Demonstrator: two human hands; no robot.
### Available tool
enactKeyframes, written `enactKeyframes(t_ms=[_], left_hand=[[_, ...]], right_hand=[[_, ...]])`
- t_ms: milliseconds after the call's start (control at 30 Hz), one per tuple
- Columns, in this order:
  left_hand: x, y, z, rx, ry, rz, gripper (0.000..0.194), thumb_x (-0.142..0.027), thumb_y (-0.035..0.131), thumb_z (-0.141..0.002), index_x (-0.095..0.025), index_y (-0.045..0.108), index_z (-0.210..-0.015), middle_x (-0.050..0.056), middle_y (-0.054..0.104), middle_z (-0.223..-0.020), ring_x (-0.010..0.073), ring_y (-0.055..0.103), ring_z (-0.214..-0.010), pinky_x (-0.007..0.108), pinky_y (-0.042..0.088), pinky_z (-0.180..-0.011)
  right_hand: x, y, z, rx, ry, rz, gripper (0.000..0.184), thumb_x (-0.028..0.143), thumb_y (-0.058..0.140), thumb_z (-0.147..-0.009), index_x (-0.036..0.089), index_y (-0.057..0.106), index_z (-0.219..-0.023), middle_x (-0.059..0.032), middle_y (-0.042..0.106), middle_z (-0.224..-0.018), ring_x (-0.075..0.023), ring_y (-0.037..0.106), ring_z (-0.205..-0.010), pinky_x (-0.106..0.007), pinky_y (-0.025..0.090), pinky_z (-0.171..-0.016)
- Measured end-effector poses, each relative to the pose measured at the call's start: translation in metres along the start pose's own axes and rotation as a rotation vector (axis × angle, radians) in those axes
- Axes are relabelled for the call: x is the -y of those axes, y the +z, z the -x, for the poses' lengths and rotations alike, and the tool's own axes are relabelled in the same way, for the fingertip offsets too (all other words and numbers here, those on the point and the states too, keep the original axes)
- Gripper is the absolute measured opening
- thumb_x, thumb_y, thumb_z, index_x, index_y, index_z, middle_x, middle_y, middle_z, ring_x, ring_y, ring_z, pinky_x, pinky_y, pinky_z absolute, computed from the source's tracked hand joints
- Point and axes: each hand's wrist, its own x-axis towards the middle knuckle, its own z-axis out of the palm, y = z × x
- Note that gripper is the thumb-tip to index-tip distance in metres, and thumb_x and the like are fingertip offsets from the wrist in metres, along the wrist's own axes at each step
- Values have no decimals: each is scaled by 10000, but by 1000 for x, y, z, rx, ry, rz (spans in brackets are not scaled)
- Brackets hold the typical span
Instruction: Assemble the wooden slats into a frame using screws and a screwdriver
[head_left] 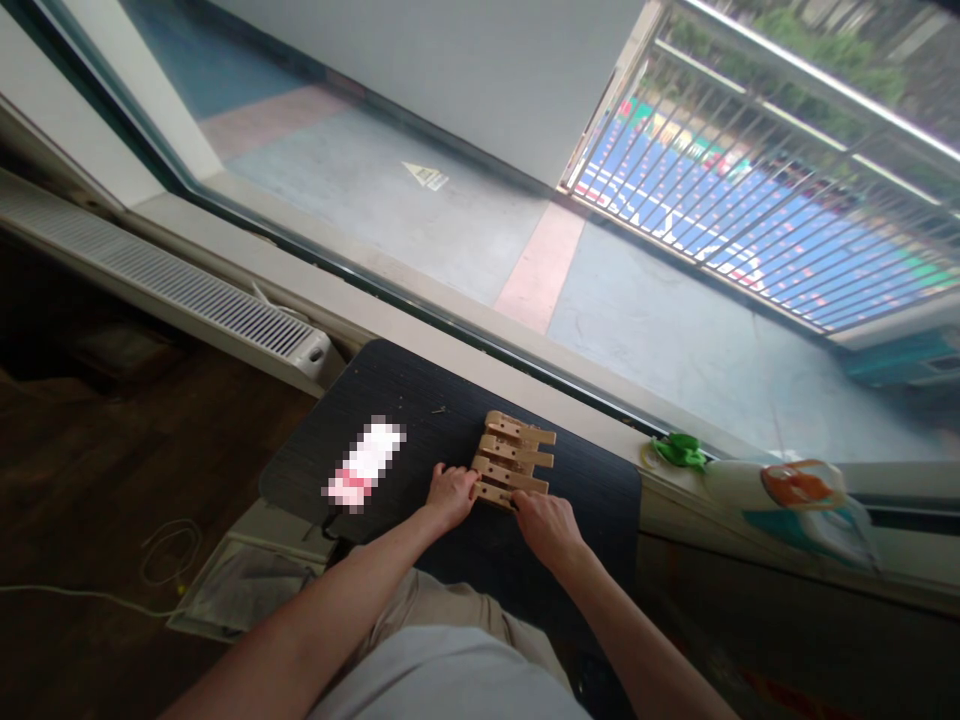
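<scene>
While both hands work at the black table, my left hand and right hand pinch the near end of the wooden slat piece, fingers curled closed on it, seemingly steadying it flat near the window-side edge.

Two hands, left and right, one wooden piece, one black table.

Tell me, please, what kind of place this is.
Probably a room in an upper-floor flat or office, beside a large window that overlooks a railed terrace. A floor heating grille runs along the sill. Both hands, left hand and right hand, touch wooden pieces on a small black table.
</scene>
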Motion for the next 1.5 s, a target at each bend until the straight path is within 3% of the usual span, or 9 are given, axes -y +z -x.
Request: enactKeyframes(t_ms=[167, 567, 800, 1200, 1500], left_hand=[[1, 2, 0, -7, 4, 4, 271, -217, 397, -843, -232, 592, -1030, 52, 651, -958, 213, 562, -942, 447, 256, -940], [2, 3, 0, -33, 16, 6, 269, -210, 392, -842, -225, 595, -1017, 49, 655, -940, 213, 568, -925, 442, 267, -930], [2, 5, 1, -30, 7, 11, 269, -221, 393, -847, -233, 592, -1027, 48, 654, -943, 210, 570, -926, 444, 262, -936], [3, 5, 0, -46, 16, 9, 272, -219, 385, -850, -226, 594, -1024, 50, 659, -940, 210, 575, -919, 444, 266, -927], [3, 7, 0, -47, 16, 5, 272, -198, 399, -835, -227, 594, -1022, 49, 661, -941, 212, 577, -924, 445, 267, -931]], right_hand=[[-4, -3, 2, 0, -46, 12, 280, 122, 373, -853, 247, 594, -970, -35, 657, -915, -190, 630, -835, -259, 424, -629], [-1, 1, -3, 20, 6, 15, 223, 199, 374, -888, 191, 597, -909, -68, 670, -880, -200, 634, -835, -289, 446, -668], [0, -8, 3, 57, -38, 36, 318, 115, 345, -862, 245, 581, -1031, -64, 661, -932, -205, 631, -860, -291, 449, -661], [2, 5, 1, 36, 15, -17, 262, 159, 347, -883, 210, 595, -949, -63, 679, -894, -194, 640, -844, -278, 447, -676], [3, 0, 3, 37, -21, 17, 301, 107, 344, -855, 229, 578, -1000, -52, 679, -886, -224, 643, -832, -300, 451, -649]])
